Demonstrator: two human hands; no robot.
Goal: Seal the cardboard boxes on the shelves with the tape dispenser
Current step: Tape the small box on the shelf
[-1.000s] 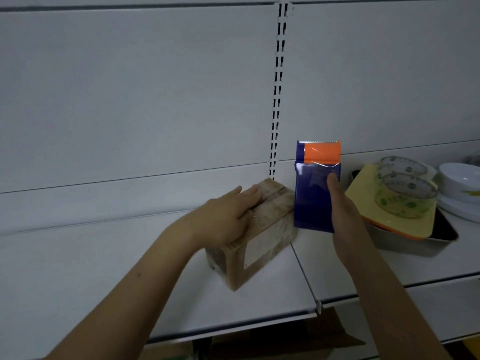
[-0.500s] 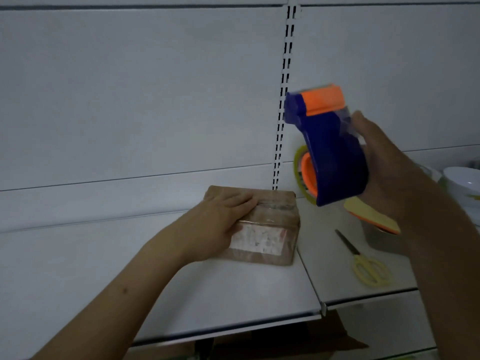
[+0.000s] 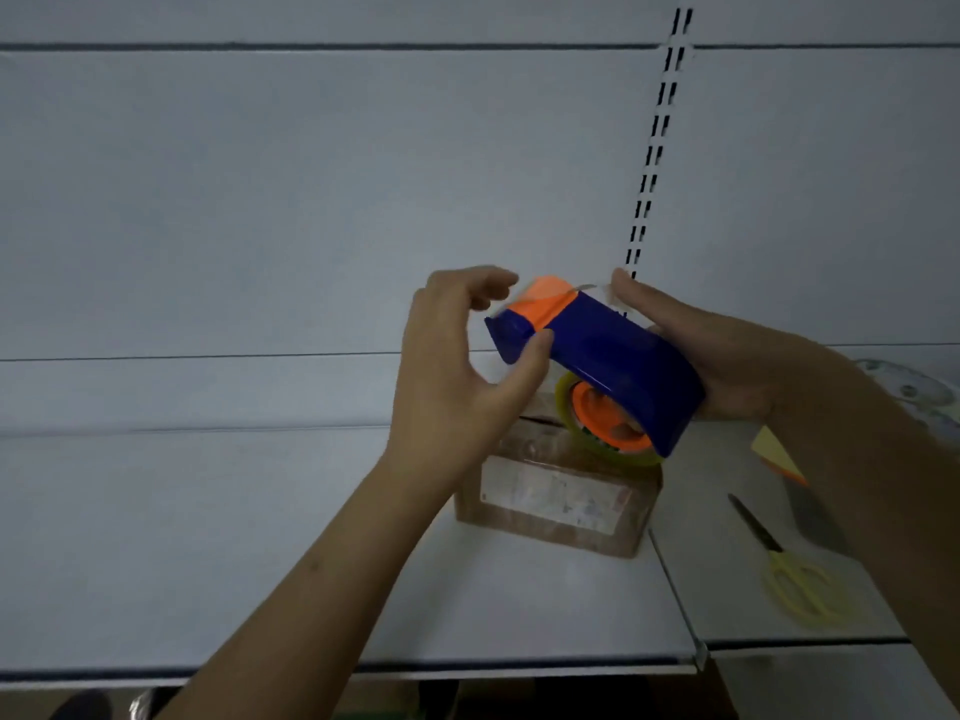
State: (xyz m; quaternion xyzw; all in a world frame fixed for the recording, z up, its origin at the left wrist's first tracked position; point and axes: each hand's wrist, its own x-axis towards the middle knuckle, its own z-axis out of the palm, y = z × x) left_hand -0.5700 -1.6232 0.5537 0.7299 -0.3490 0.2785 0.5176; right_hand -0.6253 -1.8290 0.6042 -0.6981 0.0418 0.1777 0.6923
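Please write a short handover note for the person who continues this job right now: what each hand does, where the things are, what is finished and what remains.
Right hand: grips the back of the blue and orange tape dispenser, held in the air above the box.
Left hand: thumb on the dispenser's front end, fingers curled at the orange head, apparently reaching for the tape end.
Cardboard box: on the shelf, under the dispenser, no hand on it.
Yellow scissors: on the shelf to the right.
Done: dispenser picked up.
Left: pull out the tape and seal the box; I cannot tell whether fresh tape is on it.
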